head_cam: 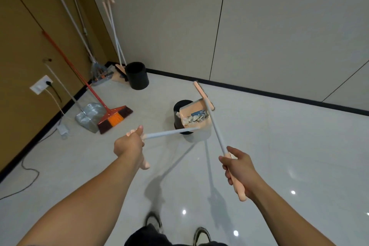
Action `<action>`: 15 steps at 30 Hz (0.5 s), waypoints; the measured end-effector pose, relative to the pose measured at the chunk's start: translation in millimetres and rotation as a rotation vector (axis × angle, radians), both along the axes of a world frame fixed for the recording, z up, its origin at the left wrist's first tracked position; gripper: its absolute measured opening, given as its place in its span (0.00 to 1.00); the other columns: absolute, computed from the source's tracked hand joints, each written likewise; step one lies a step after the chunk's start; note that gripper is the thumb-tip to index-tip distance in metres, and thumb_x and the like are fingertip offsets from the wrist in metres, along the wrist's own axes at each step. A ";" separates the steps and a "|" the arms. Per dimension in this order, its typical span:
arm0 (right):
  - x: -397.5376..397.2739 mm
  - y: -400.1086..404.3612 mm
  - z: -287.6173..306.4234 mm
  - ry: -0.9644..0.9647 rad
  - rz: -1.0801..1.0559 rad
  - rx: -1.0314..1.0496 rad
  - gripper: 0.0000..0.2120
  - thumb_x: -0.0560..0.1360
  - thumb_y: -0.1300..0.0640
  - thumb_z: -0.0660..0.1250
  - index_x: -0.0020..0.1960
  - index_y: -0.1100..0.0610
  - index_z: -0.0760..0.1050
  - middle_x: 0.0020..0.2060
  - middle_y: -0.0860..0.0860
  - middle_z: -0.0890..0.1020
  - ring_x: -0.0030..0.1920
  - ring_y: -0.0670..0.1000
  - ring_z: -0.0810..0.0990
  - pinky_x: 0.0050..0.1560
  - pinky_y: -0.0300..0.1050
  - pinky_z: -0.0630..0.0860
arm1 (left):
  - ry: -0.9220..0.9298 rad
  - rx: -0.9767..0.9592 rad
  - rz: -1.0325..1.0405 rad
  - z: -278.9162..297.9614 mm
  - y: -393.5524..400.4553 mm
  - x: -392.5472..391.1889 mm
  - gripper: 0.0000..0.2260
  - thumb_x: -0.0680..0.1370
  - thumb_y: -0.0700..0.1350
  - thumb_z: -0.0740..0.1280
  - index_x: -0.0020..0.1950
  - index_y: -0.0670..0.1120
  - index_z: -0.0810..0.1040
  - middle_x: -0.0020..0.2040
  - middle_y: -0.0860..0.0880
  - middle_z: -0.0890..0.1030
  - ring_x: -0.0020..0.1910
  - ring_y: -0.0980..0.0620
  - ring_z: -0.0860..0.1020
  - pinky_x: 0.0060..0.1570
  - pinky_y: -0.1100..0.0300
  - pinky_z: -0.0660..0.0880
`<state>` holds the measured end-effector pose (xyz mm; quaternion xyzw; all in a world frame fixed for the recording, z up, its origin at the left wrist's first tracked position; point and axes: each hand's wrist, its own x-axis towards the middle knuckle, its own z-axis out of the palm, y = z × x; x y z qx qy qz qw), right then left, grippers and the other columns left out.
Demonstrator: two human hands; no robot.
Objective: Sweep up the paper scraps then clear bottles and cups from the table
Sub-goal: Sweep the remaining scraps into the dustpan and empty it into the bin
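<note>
Head view, looking down at a pale tiled floor [279, 146]. At 9 o'clock, a white wall socket [41, 84] on the brown wall, plug inserted, cable trailing to the floor. Just right of it, a grey dustpan [89, 117] and a red-handled broom [114, 119] with orange and dark bristles lean at the wall base, touching each other. At 11 o'clock, in the corner, several long-handled tools stand against the wall beside a black bin [137, 75]. Left hand [128, 146], at 8 o'clock from frame centre: fingers curled tight round the pink grip of a light-blue dustpan handle [169, 132], thumb pointing up along it. The handle runs toward 3 o'clock to the beige dustpan [196, 113], which is lifted and tilted over a second black bin [180, 110] near centre; the pan's left edge overlaps the bin's opening. Paper scraps [194, 119], white, grey and blue, lie heaped inside the pan; whether any have dropped into the bin cannot be told. The small broom [203, 95] has its head at the far edge of the pan, at 12 o'clock from the scraps, and its shaft crosses over the pan toward 5 o'clock. Right hand [238, 168]: fingers clamped round the broom's pink grip. Two shoes [201, 234] show at 6 o'clock.
</note>
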<state>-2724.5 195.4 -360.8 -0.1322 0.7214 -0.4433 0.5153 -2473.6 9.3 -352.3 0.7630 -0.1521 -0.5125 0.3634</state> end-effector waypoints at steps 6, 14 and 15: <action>-11.3 -82.2 -3.4 0.089 0.017 0.023 0.29 0.77 0.59 0.70 0.75 0.48 0.67 0.38 0.58 0.79 0.25 0.51 0.72 0.27 0.43 0.73 | 0.260 0.135 0.069 -38.2 -71.4 -8.3 0.17 0.66 0.55 0.79 0.45 0.45 0.83 0.36 0.50 0.80 0.39 0.49 0.77 0.45 0.25 0.69; 15.1 -176.8 -6.6 0.254 0.114 0.103 0.29 0.76 0.57 0.70 0.75 0.45 0.67 0.42 0.58 0.81 0.23 0.50 0.75 0.26 0.43 0.75 | 0.380 0.182 -0.302 -72.7 -157.4 29.7 0.25 0.82 0.49 0.61 0.76 0.39 0.60 0.59 0.43 0.75 0.60 0.42 0.73 0.46 0.49 0.77; 20.3 -187.1 -8.1 0.272 0.140 0.117 0.30 0.76 0.57 0.70 0.75 0.45 0.66 0.44 0.58 0.81 0.23 0.51 0.75 0.25 0.43 0.75 | 0.308 0.207 -0.376 -72.1 -167.7 34.4 0.25 0.82 0.47 0.61 0.76 0.38 0.60 0.67 0.42 0.73 0.66 0.41 0.71 0.46 0.53 0.78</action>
